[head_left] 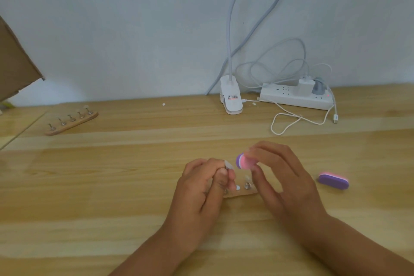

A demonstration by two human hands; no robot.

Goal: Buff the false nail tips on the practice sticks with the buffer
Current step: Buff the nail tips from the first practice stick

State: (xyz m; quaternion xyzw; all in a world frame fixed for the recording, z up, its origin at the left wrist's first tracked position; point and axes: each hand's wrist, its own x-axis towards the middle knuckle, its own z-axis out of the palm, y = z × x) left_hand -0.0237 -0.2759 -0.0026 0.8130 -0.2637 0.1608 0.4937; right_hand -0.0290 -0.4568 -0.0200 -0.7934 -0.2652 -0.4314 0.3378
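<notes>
Nail tip, one small clear plastic oval (pixel 229 164), stands up out of the left hand (pixel 201 188), pinched on its practice stick between thumb and forefinger; the stick itself is mostly hidden inside that closed grip. Just to its right, near but not visibly touching, is the pink-and-purple oval foam buffer (pixel 245 161), clamped in the right hand (pixel 280 177) between thumb below and fingers above. From the buffer the tip lies to the left and slightly lower, with its long axis running up and away from the person. The buffer's long axis points toward the tip, and its rounded end is the nearest part. I judge the coming stroke turns on closing that small sideways gap, so the right hand is the one to travel while the left holds steady.

Beneath and between the hands lies a light wooden holder strip (pixel 240 195), largely covered. On it one metal stick base (pixel 247 185) shows clearly, with another white tip (pixel 238 188) beside it; how many more sticks it carries cannot be told.

Counting across the wooden desk (pixel 112 186): two buffers, the held one and a second purple-and-pink buffer (pixel 333 181) lying well apart to the right; two holder strips, the second wooden strip (pixel 71 121) far off to the left carrying five upright sticks. At the back stand a white clip lamp (pixel 231 98) and a white power strip (pixel 295 96) with cables.
</notes>
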